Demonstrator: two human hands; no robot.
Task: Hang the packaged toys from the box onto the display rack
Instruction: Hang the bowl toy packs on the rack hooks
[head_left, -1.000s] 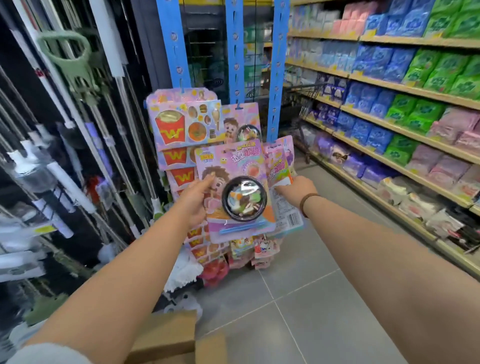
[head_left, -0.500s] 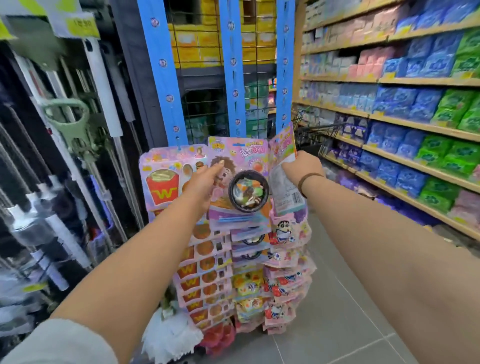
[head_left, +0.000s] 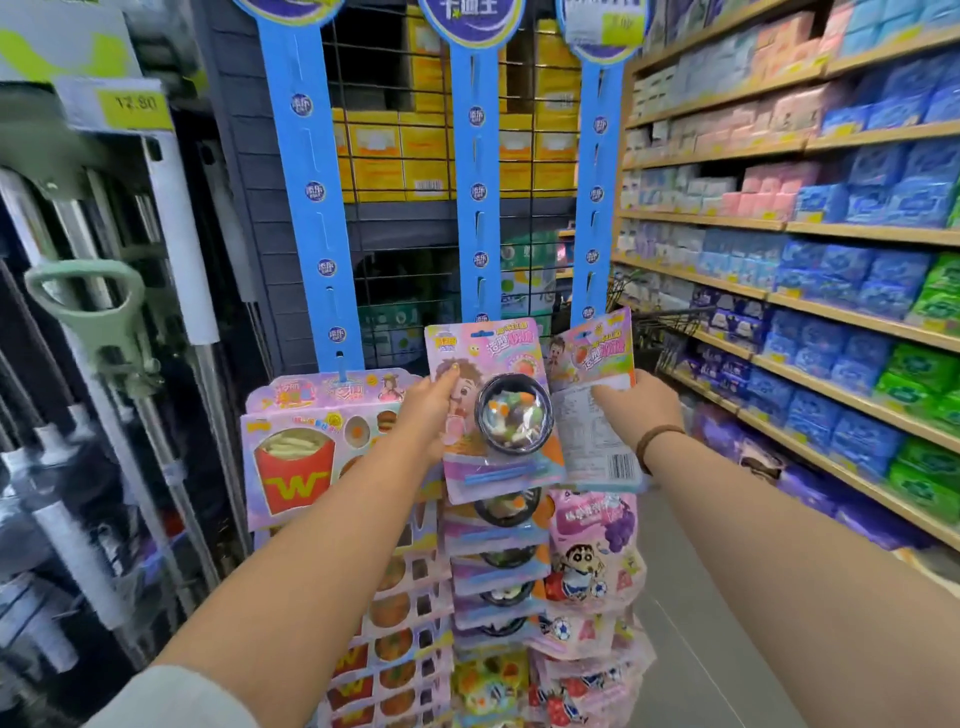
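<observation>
My left hand (head_left: 431, 410) grips a pink carded toy (head_left: 493, 410) with a clear bowl-shaped blister, held upright against the middle blue hanging strip (head_left: 480, 208). Its top edge reaches the strip's lowest visible slots. My right hand (head_left: 636, 405) holds a second pink package (head_left: 592, 410) turned so its printed back and barcode face me, in front of the right blue strip (head_left: 595, 208). Below both hang several matching bowl toys (head_left: 501, 561) and cartoon packs (head_left: 592, 566). The left blue strip (head_left: 317, 208) carries french-fry toy cards (head_left: 306, 457). The box is out of view.
Mop and broom handles (head_left: 124, 364) crowd the left side. Shelves (head_left: 779, 291) of blue, pink and green packs line the right aisle. A wire grid panel (head_left: 389, 156) with yellow cartons stands behind the strips. Grey floor tiles (head_left: 701, 649) show at lower right.
Both hands have risen with their packages, from in front of the hanging stock up to the lower part of the blue strips. My view has tilted upward and the cardboard box has left the frame.
</observation>
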